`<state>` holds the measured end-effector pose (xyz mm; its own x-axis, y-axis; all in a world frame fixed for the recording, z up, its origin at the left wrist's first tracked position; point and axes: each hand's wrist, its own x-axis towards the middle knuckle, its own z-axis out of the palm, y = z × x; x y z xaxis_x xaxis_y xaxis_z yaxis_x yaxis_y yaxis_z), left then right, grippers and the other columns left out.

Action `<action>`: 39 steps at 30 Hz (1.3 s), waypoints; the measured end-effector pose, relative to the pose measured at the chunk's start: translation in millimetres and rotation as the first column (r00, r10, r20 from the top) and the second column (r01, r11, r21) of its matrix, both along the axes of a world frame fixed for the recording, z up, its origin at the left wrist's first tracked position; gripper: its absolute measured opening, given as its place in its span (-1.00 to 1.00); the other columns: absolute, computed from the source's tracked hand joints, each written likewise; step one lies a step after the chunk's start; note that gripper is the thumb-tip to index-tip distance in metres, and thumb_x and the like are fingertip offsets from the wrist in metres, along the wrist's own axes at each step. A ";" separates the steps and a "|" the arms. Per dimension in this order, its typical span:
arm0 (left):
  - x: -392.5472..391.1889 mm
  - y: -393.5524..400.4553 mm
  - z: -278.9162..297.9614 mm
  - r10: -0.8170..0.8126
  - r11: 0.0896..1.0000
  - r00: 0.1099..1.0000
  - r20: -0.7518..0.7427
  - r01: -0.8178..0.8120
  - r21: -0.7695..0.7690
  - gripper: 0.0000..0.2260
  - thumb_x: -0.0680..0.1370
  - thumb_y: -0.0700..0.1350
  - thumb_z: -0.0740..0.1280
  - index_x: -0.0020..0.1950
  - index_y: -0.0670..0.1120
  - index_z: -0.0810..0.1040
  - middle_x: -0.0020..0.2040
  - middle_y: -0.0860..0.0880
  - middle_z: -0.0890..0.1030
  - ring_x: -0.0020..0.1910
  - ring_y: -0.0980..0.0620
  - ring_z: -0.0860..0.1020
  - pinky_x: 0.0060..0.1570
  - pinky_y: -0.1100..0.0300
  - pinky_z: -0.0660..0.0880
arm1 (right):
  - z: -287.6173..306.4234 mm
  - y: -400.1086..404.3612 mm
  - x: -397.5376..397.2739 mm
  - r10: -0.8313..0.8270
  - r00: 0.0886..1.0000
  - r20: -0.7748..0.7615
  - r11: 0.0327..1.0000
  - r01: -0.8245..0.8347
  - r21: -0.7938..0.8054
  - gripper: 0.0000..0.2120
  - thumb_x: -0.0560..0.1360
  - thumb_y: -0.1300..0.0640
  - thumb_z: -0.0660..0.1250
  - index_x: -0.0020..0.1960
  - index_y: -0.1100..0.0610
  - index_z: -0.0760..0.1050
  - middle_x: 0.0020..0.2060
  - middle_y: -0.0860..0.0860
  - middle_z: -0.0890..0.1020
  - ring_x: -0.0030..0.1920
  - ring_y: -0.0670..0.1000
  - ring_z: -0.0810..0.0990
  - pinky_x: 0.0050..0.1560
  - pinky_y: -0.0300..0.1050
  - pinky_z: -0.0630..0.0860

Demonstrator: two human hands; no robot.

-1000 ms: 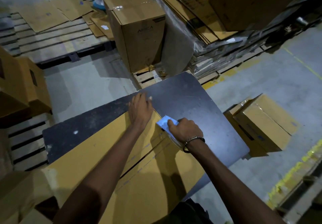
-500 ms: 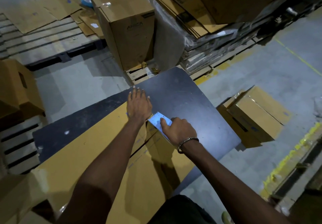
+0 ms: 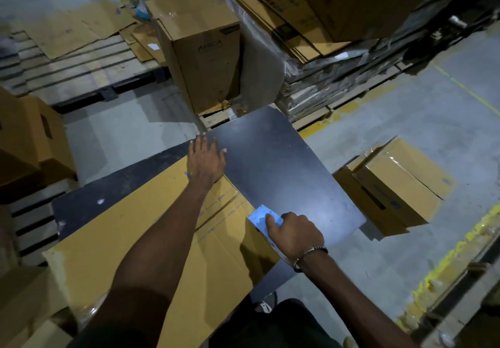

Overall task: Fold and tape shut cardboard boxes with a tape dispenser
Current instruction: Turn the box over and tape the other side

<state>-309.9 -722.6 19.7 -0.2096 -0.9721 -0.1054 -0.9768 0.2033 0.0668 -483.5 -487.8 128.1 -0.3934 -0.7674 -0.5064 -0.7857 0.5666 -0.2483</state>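
A tan cardboard box (image 3: 140, 234) lies on the dark table (image 3: 284, 169), its top flaps meeting along a seam that runs toward the far right corner. My left hand (image 3: 206, 162) lies flat with straight fingers over the far corner of the box, fingertips reaching onto the table. My right hand (image 3: 293, 232) grips a light blue tape dispenser (image 3: 261, 219) at the box's right edge, with the forefinger laid on top of it. The dispenser's lower part is hidden behind the hand.
A taped tan box (image 3: 392, 188) sits on the floor right of the table. A tall sealed carton (image 3: 200, 47) stands on a pallet beyond the table. Stacked flat cardboard (image 3: 295, 17) fills the far right; wooden pallets (image 3: 70, 71) and boxes (image 3: 29, 141) are at left.
My right hand has drawn the tape dispenser back along the seam, away from my left hand, to the box's right edge. My left hand has slid slightly farther toward the far corner.
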 end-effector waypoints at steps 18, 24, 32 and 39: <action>-65.2 111.3 -4.7 0.072 0.996 0.995 -0.069 -0.076 -0.046 -0.31 0.72 0.31 -0.19 0.68 -0.07 0.25 0.72 -0.21 0.05 0.71 -0.13 -0.09 0.66 -0.13 -0.08 | -3.5 7.4 -8.2 0.024 0.999 0.044 0.998 -0.022 -0.060 -0.42 0.65 -0.31 0.06 0.24 0.12 0.59 0.22 0.15 0.63 0.20 0.20 0.61 0.13 -0.02 0.49; -63.8 113.1 -4.3 0.071 0.997 0.996 -0.045 -0.072 -0.031 -0.34 0.73 0.28 -0.19 0.70 -0.05 0.20 0.72 -0.20 0.00 0.71 -0.13 -0.13 0.66 -0.12 -0.08 | -4.6 48.4 -20.7 -0.046 0.995 0.089 0.996 0.053 -0.077 -0.38 0.61 -0.36 0.06 0.12 0.12 0.63 0.08 0.17 0.68 0.11 0.23 0.64 0.06 0.01 0.54; -62.6 110.7 -8.2 0.058 0.998 0.998 -0.008 -0.058 -0.018 -0.33 0.73 0.30 -0.18 0.69 -0.05 0.24 0.73 -0.19 -0.01 0.71 -0.13 -0.15 0.66 -0.13 -0.10 | -12.4 86.5 -37.9 -0.049 0.991 0.121 0.992 0.062 -0.106 -0.44 0.62 -0.37 0.09 -0.01 0.08 0.59 -0.07 0.11 0.67 -0.05 0.16 0.65 -0.10 -0.03 0.56; -69.3 116.4 3.0 0.066 0.997 0.997 0.035 -0.068 0.038 -0.24 0.69 0.37 -0.22 0.69 -0.08 0.21 0.71 -0.26 -0.08 0.70 -0.18 -0.20 0.65 -0.21 -0.13 | -27.5 83.1 -46.6 -0.082 0.985 0.153 0.991 0.098 -0.096 -0.44 0.58 -0.38 0.12 -0.08 0.07 0.61 -0.12 0.10 0.66 -0.11 0.13 0.63 -0.07 -0.03 0.59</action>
